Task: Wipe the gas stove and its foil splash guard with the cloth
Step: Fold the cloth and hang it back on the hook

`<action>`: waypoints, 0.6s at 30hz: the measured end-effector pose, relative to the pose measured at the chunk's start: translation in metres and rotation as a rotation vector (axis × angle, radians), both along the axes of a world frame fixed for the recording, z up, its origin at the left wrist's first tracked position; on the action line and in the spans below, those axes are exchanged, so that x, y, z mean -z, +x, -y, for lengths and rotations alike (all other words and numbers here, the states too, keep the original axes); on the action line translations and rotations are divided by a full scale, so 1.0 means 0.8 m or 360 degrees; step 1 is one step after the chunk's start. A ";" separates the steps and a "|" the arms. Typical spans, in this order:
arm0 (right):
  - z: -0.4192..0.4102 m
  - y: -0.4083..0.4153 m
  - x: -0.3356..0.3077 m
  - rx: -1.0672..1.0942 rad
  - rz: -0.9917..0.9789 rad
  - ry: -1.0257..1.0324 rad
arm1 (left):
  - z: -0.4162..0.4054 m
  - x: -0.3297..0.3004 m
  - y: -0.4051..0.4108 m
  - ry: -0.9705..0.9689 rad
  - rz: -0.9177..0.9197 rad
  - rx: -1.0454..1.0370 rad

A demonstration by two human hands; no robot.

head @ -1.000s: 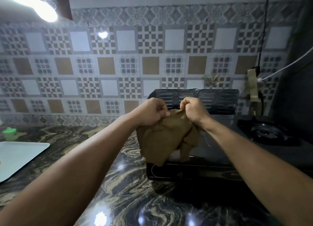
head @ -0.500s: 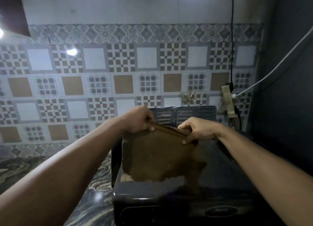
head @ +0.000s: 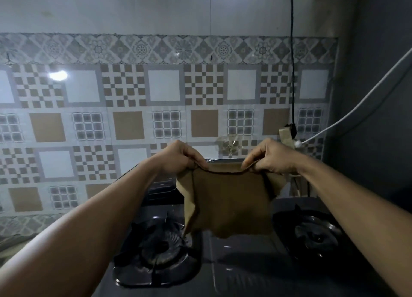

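Note:
A brown cloth hangs spread out in the air above the black gas stove. My left hand pinches its upper left corner and my right hand pinches its upper right corner. The stove has a left burner and a right burner. Behind the cloth, only a dark strip of the foil splash guard shows at the stove's back left; the rest is hidden.
A patterned tiled wall rises behind the stove. A black cable hangs down to a taped socket, with a white cable running right. A dark wall closes the right side.
My hands have drawn apart and risen, spreading the bunched cloth flat. The view has shifted right and closer, so both burners now show beneath the cloth.

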State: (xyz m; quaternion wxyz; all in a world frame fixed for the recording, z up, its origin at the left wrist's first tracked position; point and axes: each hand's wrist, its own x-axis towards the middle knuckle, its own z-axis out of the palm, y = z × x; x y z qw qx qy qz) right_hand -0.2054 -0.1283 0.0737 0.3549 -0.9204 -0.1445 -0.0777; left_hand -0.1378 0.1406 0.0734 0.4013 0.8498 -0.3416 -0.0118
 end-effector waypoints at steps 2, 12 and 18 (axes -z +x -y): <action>0.015 0.013 -0.003 -0.0009 -0.0008 -0.0090 | 0.016 0.001 0.012 -0.0002 -0.0061 0.0011; 0.078 0.067 -0.007 0.0078 0.0122 -0.0120 | 0.113 0.010 0.065 -0.0218 -0.0042 -0.0246; 0.114 0.122 0.015 0.0130 0.0353 -0.0211 | 0.142 0.025 0.097 -0.0210 0.0092 -0.0238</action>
